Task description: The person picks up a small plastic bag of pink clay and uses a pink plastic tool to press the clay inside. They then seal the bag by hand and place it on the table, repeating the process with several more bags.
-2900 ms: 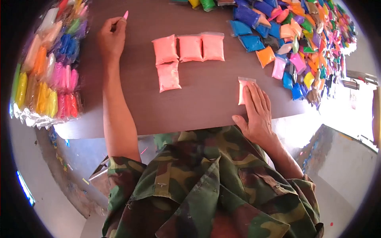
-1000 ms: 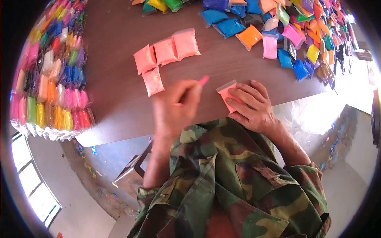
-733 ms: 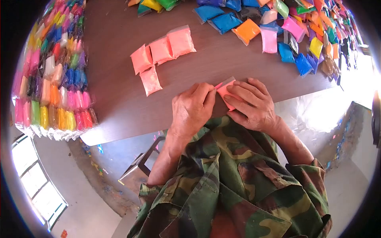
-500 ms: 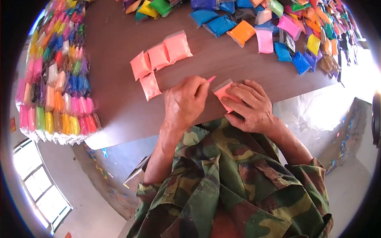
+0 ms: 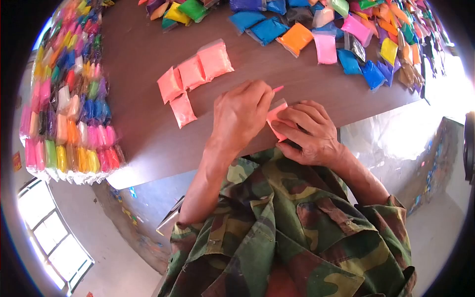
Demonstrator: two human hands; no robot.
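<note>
My left hand (image 5: 242, 114) is closed round a small pink stick (image 5: 279, 89), whose tip pokes out beyond the thumb and forefinger. Just right of it, my right hand (image 5: 309, 131) grips a salmon-pink packet (image 5: 278, 118) near the table's front edge, its fingers curled over the packet's right part. Several like packets lie on the table to the left: one (image 5: 215, 59) at the upper right of the group, one (image 5: 191, 72) in the middle, one (image 5: 170, 85) at the left and one (image 5: 183, 109) below them.
Stacked rows of bagged coloured packets (image 5: 63, 126) line the table's left side. A loose heap of coloured packets (image 5: 349, 62) spreads over the back right. The brown table (image 5: 143, 133) ends in front of my camouflage jacket (image 5: 292, 213). A window (image 5: 54, 237) is at lower left.
My left hand has moved up and right with the pink stick, closer to the held packet. The view has shifted slightly, and my right hand still holds the packet.
</note>
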